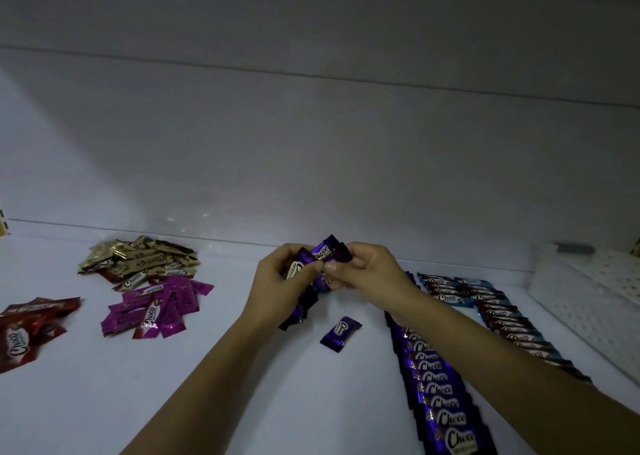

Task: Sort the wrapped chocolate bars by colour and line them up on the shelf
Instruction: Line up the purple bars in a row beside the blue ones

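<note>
Both grips are closed: your left hand (273, 292) clutches the purple bars (323, 252) and your right hand (367, 271) pinches one. The purple row (440, 402) runs front-to-back along the shelf (242, 368), rightward, nearer that grip.

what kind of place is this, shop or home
Probably a shop display shelf: a white shelf with a back panel, heaps of identical Choco bars like the gold pile, a neat purple row and blue row, and purple bars in the left hand and right hand.
</note>
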Tool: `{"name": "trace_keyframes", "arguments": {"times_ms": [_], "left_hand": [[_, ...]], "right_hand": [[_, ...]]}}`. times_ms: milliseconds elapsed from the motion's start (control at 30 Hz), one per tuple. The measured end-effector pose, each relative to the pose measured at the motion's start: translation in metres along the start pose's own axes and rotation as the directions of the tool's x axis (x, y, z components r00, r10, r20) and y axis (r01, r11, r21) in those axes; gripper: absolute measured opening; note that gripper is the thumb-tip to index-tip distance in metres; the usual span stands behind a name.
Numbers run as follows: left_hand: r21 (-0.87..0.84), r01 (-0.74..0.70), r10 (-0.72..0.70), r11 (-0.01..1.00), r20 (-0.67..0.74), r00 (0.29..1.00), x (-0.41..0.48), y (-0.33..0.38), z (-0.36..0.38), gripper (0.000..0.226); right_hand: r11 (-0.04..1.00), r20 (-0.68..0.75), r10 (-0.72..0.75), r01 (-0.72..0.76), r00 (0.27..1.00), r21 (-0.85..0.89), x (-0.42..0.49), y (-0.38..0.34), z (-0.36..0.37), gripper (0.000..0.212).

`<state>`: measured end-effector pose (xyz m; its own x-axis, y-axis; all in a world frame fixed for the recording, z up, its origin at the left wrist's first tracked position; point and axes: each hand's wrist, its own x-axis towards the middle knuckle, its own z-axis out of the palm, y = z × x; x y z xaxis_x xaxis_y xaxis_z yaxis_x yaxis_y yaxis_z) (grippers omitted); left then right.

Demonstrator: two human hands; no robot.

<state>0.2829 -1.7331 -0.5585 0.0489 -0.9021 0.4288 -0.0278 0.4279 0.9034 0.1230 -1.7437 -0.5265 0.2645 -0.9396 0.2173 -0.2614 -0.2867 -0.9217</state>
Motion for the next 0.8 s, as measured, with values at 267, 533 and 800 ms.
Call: {"name": "trace_keyframes", "arguments": {"times_ms": [267,533,800], "left_hand": [[-0.286,0.197,-0.217,0.938,-0.039,0.975,0.0,0.005,0.003,0.012],[-0.063,0.051,-0.041,0.997,0.143,0.989,-0.02,-0.002,0.036,0.01],[0.072,-0.005,-0.015,0.997,0.269,0.963,-0.034,-0.01,0.05,0.011]], "right_hand": [[0.982,-0.108,0.121,-0.104,0.987,0.156,-0.011,-0.015,-0.011,0.004],[0.998,-0.124,0.009,-0.001,0.992,0.065,-0.069,-0.031,-0.035,0.004],[0.998,0.068,-0.069,0.069,0.995,-0.004,-0.142,-0.035,-0.058,0.021]]}}
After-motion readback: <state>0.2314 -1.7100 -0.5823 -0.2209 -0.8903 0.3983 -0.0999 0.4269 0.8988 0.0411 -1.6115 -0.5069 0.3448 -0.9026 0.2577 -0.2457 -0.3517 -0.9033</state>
